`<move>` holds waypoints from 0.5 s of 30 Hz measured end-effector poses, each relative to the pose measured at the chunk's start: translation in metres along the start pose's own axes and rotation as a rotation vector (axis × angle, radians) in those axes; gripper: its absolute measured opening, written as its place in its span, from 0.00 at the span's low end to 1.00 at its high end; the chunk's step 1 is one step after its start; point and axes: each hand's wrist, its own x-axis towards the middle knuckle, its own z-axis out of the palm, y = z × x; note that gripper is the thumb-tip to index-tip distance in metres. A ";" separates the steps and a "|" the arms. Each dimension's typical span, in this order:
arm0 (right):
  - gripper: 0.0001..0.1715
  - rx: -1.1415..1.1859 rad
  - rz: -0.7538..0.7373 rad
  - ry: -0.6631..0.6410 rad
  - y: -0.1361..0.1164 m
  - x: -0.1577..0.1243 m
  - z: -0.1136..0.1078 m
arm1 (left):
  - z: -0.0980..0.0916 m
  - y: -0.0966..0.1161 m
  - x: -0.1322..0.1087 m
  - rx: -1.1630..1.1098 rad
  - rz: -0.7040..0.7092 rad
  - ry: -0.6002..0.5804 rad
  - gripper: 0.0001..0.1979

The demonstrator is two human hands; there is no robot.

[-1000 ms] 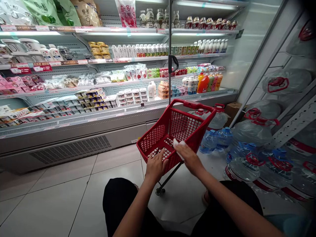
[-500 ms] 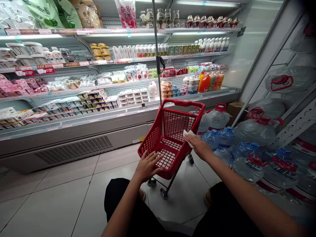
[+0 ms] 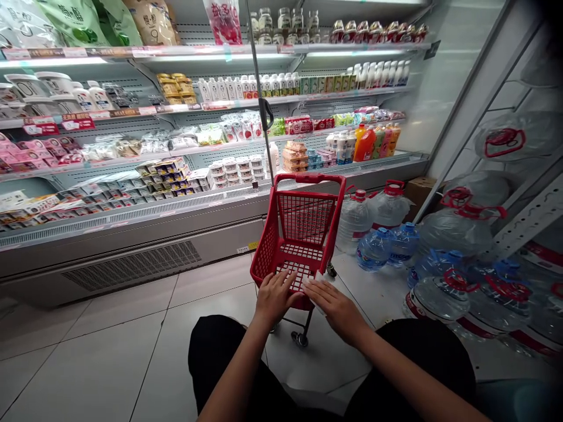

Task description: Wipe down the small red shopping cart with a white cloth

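The red cart [image 3: 273, 240] stands on the tiled floor [image 3: 105, 351], before the lower front edge of the refrigerated cabinet [image 3: 224, 246], with its handle [image 3: 310, 177] on the cabinet side. The left hand [image 3: 273, 299] is laid over the near rim of the basket towards its left corner, palm down, fingers spread and holding nothing. The right hand [image 3: 336, 308] is at the near right corner of the same rim; its fingers are extended, close together, and hold a white cloth [image 3: 318, 279], mostly covered by the hand. Compared with half a second ago, the right hand has come down from the right side wall to the near corner, leaving the two hands near each other. The cart has also turned, its handle now farther left and its basket squarer to the person. Bottled water [image 3: 375, 251] stands on the floor right of the cart, apart from it.
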 end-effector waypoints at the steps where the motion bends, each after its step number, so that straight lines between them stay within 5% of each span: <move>1: 0.48 -0.009 0.000 -0.010 0.005 -0.003 -0.004 | -0.001 -0.001 0.000 -0.004 0.034 -0.015 0.29; 8: 0.51 -0.010 0.243 0.049 0.055 -0.016 -0.021 | -0.012 -0.036 0.004 0.034 0.201 -0.024 0.27; 15: 0.57 -0.031 0.311 0.133 0.017 -0.039 -0.004 | 0.008 0.001 0.006 -0.009 0.074 0.076 0.20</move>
